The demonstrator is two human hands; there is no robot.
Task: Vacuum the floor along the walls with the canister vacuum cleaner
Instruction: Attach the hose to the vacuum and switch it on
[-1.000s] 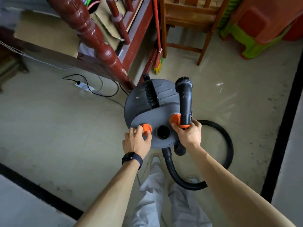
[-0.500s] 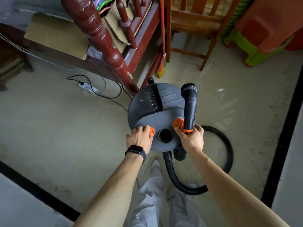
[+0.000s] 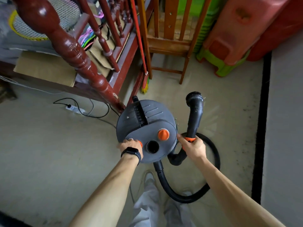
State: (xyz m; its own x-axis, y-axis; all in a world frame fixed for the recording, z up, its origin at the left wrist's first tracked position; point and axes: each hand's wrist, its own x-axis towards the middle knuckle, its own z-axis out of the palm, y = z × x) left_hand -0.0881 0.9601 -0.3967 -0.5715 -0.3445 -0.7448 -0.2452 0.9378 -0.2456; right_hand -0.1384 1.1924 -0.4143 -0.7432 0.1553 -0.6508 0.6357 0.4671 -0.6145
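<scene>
Canister vacuum [image 3: 144,126] stands on the floor [image 3: 49,153] in front of me, its far side close to the foot of the dark red bedpost [image 3: 73,51]. My left hand [image 3: 129,145], with a black watch [image 3: 131,152] on the wrist, sits on the near-left edge of the grey lid, its fingers [image 3: 129,141] curled over the left knob [image 3: 140,143], so only a sliver of orange shows. The right knob [image 3: 163,134] stands uncovered on the lid, and the round open port [image 3: 152,146] lies between the two knobs. My right hand [image 3: 193,147] grips the black wand [image 3: 195,115] at its orange collar, just beside the canister's right side, fingers wrapped round it; the wand rises away from me and ends in a round brush head [image 3: 194,95]. The black hose [image 3: 180,197] leaves the canister's near side, loops across the floor past my shoe [image 3: 149,176] and curves up behind my right hand.

A black cord runs from the canister to a white power strip [image 3: 73,108] on the floor under the bed's edge. A red-handled broom [image 3: 145,84] leans between the bed frame and a wooden chair [image 3: 168,41]. Green stools [image 3: 219,63] and red stools [image 3: 237,30] are stacked towards the floor's far right corner, beside a black stripe [image 3: 262,128] along the right edge.
</scene>
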